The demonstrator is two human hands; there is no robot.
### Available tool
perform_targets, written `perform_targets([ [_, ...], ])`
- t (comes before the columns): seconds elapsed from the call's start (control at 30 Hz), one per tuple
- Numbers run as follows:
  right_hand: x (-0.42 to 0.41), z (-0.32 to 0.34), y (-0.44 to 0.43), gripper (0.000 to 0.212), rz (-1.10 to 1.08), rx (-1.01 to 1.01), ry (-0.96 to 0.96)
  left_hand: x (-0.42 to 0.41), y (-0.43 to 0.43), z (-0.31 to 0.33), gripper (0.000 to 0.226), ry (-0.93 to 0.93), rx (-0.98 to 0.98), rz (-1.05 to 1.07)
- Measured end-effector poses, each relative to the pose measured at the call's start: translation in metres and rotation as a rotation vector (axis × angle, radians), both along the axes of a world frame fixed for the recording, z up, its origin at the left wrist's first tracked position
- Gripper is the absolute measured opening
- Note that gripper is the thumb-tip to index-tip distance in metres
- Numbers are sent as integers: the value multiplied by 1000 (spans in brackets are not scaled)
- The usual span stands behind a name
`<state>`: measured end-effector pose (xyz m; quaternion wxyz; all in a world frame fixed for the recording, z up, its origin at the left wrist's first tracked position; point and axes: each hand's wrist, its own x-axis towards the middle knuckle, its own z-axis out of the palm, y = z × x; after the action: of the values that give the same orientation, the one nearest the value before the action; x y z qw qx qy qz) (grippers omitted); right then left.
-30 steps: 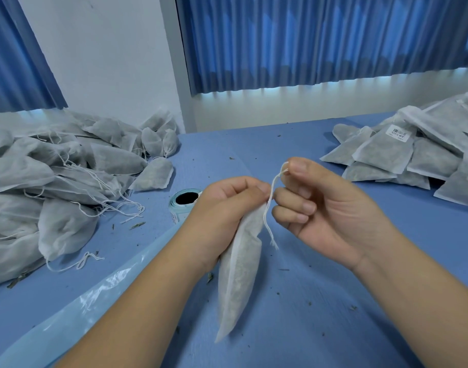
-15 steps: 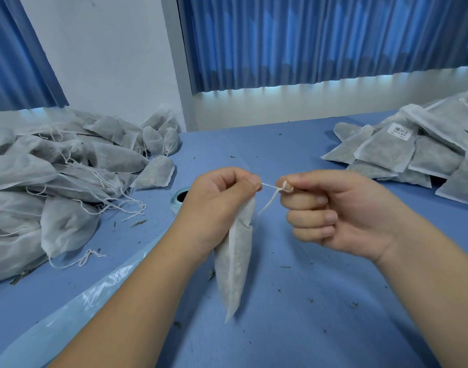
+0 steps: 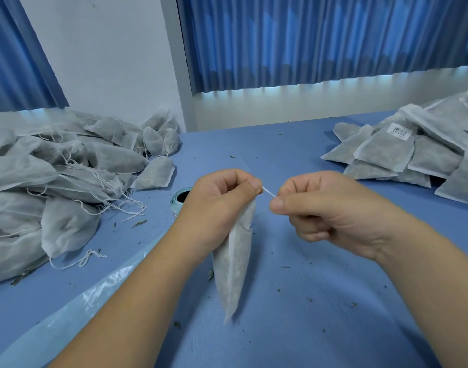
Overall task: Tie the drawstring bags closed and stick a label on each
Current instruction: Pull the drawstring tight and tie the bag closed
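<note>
Drawstring bag hanging neck-up between both hands

Drawstring bag (image 3: 234,264) hangs at the scene's middle, its long axis nearly vertical, its pointed bottom corner aimed down at the blue table (image 3: 320,328). The left hand (image 3: 219,205) grips the neck with curled fingers. The right hand (image 3: 325,211) pinches the string (image 3: 268,192), drawn taut between them. Bare table lies near and right. Untied bags (image 3: 55,181) crowd the far left, labelled bags (image 3: 413,155) the far right, and a label roll (image 3: 181,200) sits just behind the left hand

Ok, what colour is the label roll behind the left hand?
Pale teal round label roll with a dark core; head view, partly hidden by the left hand.
</note>
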<state>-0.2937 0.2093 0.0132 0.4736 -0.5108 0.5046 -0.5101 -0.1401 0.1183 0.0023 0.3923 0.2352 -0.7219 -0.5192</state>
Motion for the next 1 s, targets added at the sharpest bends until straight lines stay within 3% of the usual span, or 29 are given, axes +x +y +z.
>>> perform_targets([
  [0.13, 0, 2, 0, 19, 14, -105, -170, 0, 0, -1, 24, -8, -14, -10],
  [0.3, 3, -1, -3, 23, 72, -201, -415, -1, 3, 0, 26, -29, -53, -51],
  [0.37, 3, -2, -3, 23, 57, -149, -350, -1, 2, 1, 18, -14, -43, -38],
  [0.5, 2, -4, -2, 23, 17, -22, 54, 1, -1, -1, 16, 3, -16, 2],
  [0.57, 1, -3, -1, 24, -12, -19, 152, 2, -1, -2, 14, -17, -39, 17],
  [0.87, -2, -1, -1, 24, 134, -214, -307, -3, 1, -1, 14, -31, -91, -32],
  [0.93, -3, -2, -1, 26, 134, -190, -244, -2, 0, -2, 16, -36, -94, -27],
  [1.0, -5, -4, 0, 25, 66, -142, 21, 0, -2, -2, 16, -40, -89, -14],
])
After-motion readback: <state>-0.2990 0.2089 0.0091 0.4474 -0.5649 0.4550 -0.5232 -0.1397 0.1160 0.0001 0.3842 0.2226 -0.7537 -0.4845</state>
